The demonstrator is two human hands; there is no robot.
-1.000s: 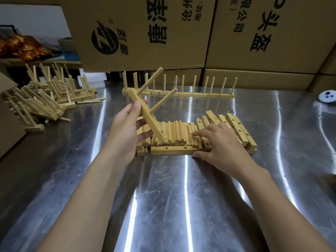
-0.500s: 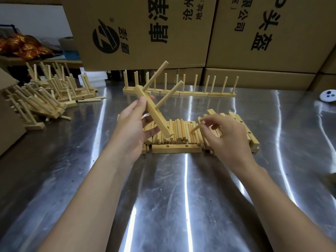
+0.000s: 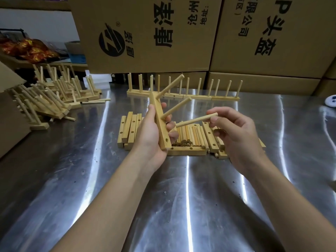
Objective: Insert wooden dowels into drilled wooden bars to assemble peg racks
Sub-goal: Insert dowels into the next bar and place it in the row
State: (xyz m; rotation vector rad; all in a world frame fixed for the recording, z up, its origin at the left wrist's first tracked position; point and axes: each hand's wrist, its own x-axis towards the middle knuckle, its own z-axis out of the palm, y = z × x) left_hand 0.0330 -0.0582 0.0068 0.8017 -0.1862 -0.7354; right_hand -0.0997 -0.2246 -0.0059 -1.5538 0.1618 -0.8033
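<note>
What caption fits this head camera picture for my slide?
Left hand holds a two-peg bar; right hand pinches a third dowel.

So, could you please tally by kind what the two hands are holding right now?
Drilled bar, in the left hand: 1
Dowels seated in that bar: 2
Loose dowel, in the right hand: 1
Total: 4

The work surface was a brushed steel table (image 3: 181, 206) marked by long bright streaks of reflected light. Large cardboard boxes (image 3: 145, 33) with black printed characters were stacked along its far edge. A white wall (image 3: 36, 20) showed at upper left, above a shelf (image 3: 20, 63) holding red-and-gold wrapped items (image 3: 27, 50).
</note>
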